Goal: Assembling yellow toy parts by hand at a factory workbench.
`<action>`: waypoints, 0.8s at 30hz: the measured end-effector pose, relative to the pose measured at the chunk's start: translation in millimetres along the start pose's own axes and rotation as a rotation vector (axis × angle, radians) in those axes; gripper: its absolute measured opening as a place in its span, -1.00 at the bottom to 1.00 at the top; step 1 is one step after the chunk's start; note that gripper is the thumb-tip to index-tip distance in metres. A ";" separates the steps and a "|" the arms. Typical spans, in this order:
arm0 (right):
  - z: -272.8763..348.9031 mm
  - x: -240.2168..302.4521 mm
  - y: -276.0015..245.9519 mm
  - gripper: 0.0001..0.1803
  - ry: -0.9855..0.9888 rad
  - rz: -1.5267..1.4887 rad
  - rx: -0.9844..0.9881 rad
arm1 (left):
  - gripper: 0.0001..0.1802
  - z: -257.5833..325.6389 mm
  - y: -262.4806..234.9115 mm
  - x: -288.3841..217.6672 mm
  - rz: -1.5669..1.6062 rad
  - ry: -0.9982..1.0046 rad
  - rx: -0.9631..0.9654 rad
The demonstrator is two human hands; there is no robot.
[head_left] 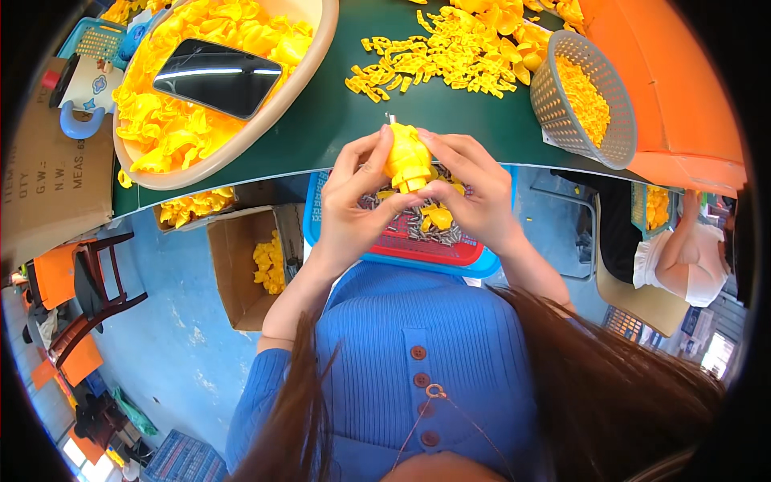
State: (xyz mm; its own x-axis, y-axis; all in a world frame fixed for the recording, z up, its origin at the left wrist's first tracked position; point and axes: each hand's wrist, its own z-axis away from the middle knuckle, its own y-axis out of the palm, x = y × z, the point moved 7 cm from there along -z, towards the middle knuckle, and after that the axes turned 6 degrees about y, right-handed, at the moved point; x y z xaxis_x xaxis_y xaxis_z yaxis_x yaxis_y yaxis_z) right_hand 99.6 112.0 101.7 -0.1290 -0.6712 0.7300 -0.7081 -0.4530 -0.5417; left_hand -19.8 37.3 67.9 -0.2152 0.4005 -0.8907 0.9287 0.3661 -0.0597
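Between my two hands, just past the table's near edge, is a rounded yellow plastic part point(408, 157) with a stepped round end toward me. A thin metal pin point(391, 118) sticks up at its far end. My left hand point(357, 189) grips its left side with thumb and fingers. On the other side my right hand point(474, 185) holds it, thumb near the lower end and fingertips near the top. Below them is a red tray point(462, 254) with several small metal pins and yellow pieces, set in a blue basket point(487, 265).
A beige tub point(309, 68) of yellow parts bears a black phone point(217, 78). Small yellow pieces point(450, 56) lie heaped on the green table point(337, 128). A grey perforated basket point(554, 100) leans at right. Cardboard box point(233, 273) stands below; another person point(683, 261) sits at right.
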 end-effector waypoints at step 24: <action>4.4 -8.7 4.8 -0.47 0.022 -0.009 0.024 | -0.28 -8.0 -2.9 -0.6 -0.224 0.144 0.051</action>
State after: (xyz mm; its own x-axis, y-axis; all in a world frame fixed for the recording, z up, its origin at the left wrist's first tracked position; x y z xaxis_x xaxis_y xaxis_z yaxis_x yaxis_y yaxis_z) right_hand 100.4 113.1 90.9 -0.1384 -0.6539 0.7438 -0.6927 -0.4728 -0.5446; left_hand -24.8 42.8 72.2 -0.4543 0.4311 -0.7796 0.8663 0.4179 -0.2738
